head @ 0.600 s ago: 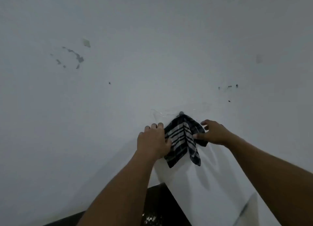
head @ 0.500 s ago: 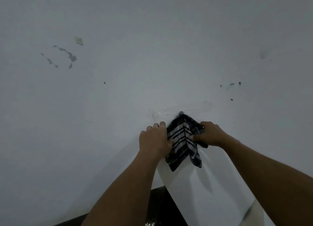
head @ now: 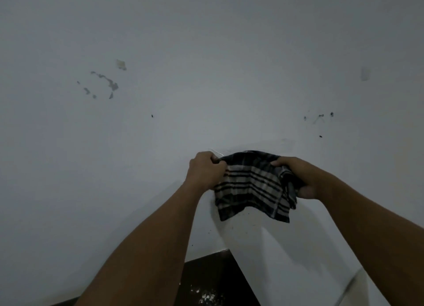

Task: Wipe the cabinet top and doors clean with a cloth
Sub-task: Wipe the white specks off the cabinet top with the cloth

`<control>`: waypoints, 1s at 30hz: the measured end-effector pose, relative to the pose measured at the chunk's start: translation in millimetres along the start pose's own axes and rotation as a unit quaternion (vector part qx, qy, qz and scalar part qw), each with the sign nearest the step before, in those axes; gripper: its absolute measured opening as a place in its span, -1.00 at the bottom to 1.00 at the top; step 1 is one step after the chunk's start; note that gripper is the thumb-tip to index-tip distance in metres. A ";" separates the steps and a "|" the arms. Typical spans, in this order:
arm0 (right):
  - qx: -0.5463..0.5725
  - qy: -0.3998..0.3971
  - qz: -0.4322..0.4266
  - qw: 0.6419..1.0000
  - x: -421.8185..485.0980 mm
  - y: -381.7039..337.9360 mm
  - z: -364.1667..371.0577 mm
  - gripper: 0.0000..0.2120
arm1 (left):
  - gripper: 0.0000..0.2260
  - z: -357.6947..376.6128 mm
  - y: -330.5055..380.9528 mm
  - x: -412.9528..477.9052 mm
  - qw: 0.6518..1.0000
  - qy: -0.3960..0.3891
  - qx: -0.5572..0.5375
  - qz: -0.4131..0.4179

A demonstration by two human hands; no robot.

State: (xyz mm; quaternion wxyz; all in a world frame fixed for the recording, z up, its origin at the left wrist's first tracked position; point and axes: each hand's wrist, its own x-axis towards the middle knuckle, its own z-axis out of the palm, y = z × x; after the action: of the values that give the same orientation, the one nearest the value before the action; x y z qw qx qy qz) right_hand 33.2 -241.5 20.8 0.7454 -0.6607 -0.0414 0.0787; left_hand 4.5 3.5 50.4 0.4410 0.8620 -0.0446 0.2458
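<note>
A dark plaid cloth (head: 253, 188) with white and black stripes hangs spread between my two hands in front of a white surface (head: 286, 248). My left hand (head: 205, 171) grips its upper left edge with the fingers curled shut. My right hand (head: 298, 177) holds the bunched upper right edge. The cloth's lower corners dangle free. Whether the white surface below the cloth is cabinet or wall, I cannot tell.
A white wall (head: 206, 64) fills most of the view, with peeled paint patches (head: 107, 83) at the upper left and small dark marks (head: 321, 117) at the right. A dark speckled floor patch (head: 213, 280) shows at the bottom between my forearms.
Both hands have drawn apart and pulled the cloth from a hanging bunch into a wider, stretched sheet. My right hand has closed fully onto its edge.
</note>
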 end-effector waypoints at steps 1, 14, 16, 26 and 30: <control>0.021 0.001 -0.003 1.000 -5.3 0.4 8.6 -0.59 | -0.81 -1.5 5.4 -3.3 1.000 -0.002 -0.028 -0.006; 0.231 -0.101 -0.084 0.964 -114.6 41.3 117.5 -0.42 | -0.71 -58.6 39.6 -122.6 0.943 -0.218 -0.233 -0.093; 0.212 -0.073 -0.083 0.971 -128.8 54.2 132.5 -0.49 | -0.68 -75.0 30.5 -143.1 0.932 -0.225 -0.261 -0.114; -0.124 0.183 -0.097 0.970 -161.5 92.7 153.7 -0.69 | -0.76 -142.9 -47.6 -246.8 0.984 -0.152 -0.038 -0.087; -0.406 0.188 -0.142 0.883 -153.7 99.9 136.0 -0.80 | -0.63 -128.9 -116.6 -301.8 0.968 -0.119 0.221 -0.016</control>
State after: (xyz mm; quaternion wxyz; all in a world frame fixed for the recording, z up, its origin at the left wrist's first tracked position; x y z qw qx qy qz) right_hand -146.8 -123.5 -55.0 0.4086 -0.8950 -0.0226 -0.1773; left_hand -274.9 132.9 -112.2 0.2348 0.9618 -0.0276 0.1382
